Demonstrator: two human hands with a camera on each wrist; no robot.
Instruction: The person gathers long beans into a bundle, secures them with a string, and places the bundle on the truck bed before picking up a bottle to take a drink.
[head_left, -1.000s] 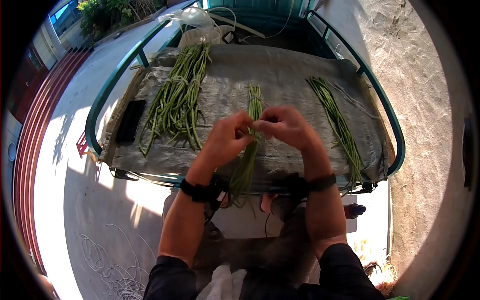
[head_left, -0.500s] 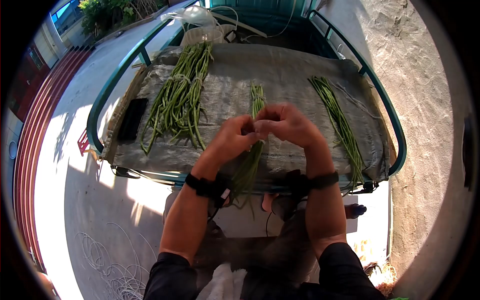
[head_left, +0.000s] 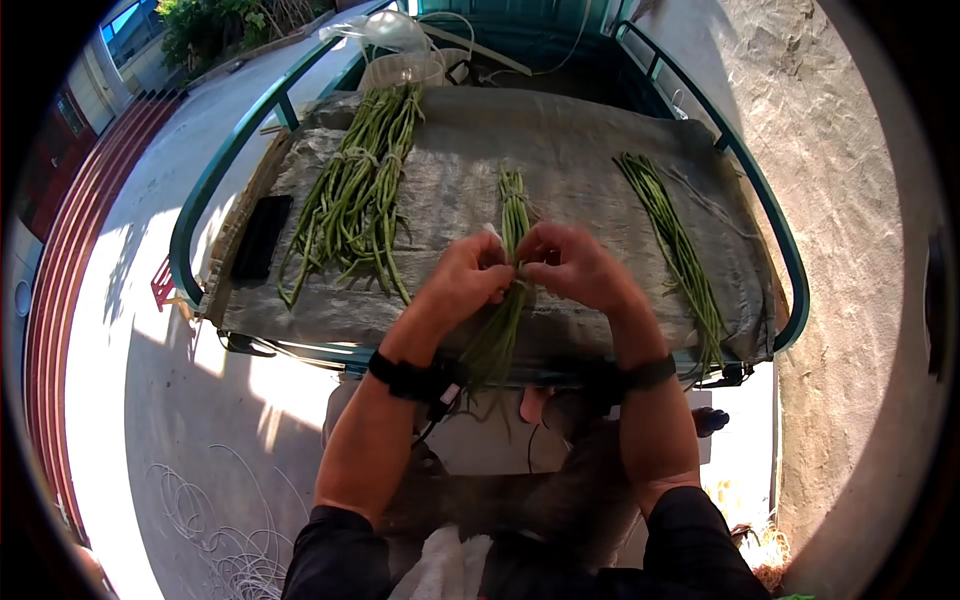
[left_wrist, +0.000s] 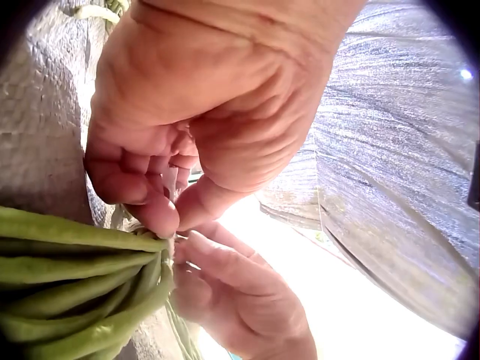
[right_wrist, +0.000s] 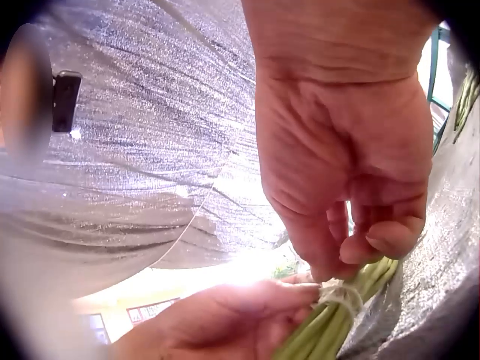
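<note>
A slim bundle of long green beans (head_left: 513, 200) lies mid-cover in the head view, its lower ends hanging towards the person. At its middle, pale string (right_wrist: 346, 298) circles the beans in the right wrist view. My left hand (head_left: 468, 270) is at the bundle's left side, thumb and fingertips pinching the string at the tie. From the right, my right hand (head_left: 572, 264) also pinches string there, fingertips close to the left ones. Close up in the left wrist view, the bean stalks (left_wrist: 82, 277) run under the left fingertips (left_wrist: 159, 217).
Larger tied bean bundles (head_left: 360, 190) lie at left beside a black phone (head_left: 262, 238). Another bean bundle (head_left: 675, 250) and loose string (head_left: 710, 200) lie at right. Green rails (head_left: 765, 205) flank the grey cover (head_left: 580, 130). A white bucket (head_left: 400, 70) stands behind.
My fingertips, bunched together over the beans earlier, have drawn slightly apart to either side, so the stalks show between them. The bundles stay in place.
</note>
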